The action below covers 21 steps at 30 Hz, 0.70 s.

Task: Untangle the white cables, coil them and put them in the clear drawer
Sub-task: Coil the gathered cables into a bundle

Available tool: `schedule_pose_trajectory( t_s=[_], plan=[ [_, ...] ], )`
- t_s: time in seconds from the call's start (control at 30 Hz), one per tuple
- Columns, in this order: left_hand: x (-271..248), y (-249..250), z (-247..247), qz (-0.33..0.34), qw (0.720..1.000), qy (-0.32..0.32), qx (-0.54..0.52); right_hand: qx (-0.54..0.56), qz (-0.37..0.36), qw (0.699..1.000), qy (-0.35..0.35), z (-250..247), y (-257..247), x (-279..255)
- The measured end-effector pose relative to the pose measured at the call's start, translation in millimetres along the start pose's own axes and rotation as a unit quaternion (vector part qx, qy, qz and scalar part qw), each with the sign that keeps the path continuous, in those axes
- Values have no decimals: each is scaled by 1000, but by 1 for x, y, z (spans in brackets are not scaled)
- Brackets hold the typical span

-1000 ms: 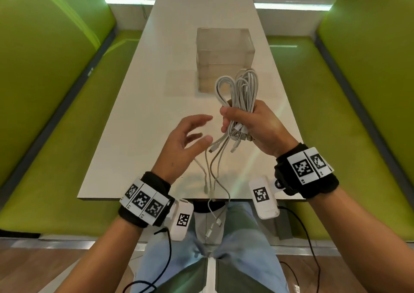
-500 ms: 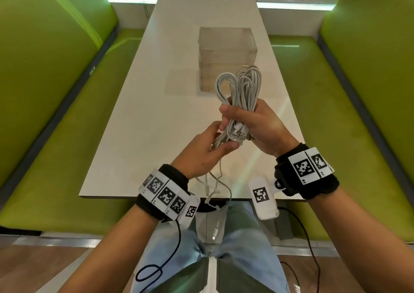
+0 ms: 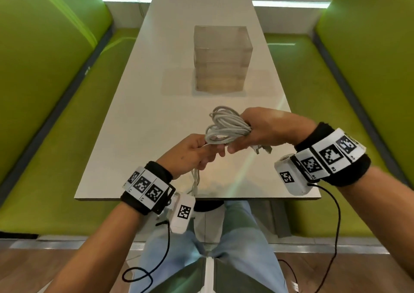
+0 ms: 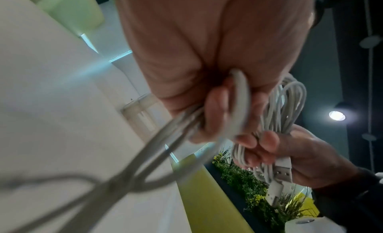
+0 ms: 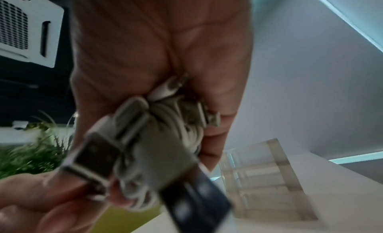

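Head view: my right hand (image 3: 266,129) closes its fingers around the looped bundle of white cables (image 3: 226,126), held above the near end of the white table (image 3: 125,135), USB plugs (image 3: 263,150) protruding below the palm. My left hand (image 3: 190,154), touching the bundle's lower edge, curls around the loose strands (image 3: 195,180) trailing toward the table edge. The clear drawer unit (image 3: 221,57) stands farther along the table, well apart from both hands, between green benches (image 3: 56,91).
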<state>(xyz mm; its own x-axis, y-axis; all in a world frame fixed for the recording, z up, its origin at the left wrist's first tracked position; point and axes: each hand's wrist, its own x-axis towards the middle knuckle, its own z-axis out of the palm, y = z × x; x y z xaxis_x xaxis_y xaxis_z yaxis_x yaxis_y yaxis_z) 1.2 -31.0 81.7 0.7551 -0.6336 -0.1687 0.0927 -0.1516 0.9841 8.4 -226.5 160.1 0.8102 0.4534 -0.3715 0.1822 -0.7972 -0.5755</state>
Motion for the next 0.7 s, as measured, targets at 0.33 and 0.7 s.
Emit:
schedule_pose_trajectory(
  t_s=[0.33, 0.7],
  plan=[
    [-8, -6, -5, -25, 986, -111, -119, -291, -114, 950, 10, 14, 7, 4],
    [-5, 11, 17, -110, 989, -89, 28, -370, -84, 923, -66, 32, -10, 12]
  ],
)
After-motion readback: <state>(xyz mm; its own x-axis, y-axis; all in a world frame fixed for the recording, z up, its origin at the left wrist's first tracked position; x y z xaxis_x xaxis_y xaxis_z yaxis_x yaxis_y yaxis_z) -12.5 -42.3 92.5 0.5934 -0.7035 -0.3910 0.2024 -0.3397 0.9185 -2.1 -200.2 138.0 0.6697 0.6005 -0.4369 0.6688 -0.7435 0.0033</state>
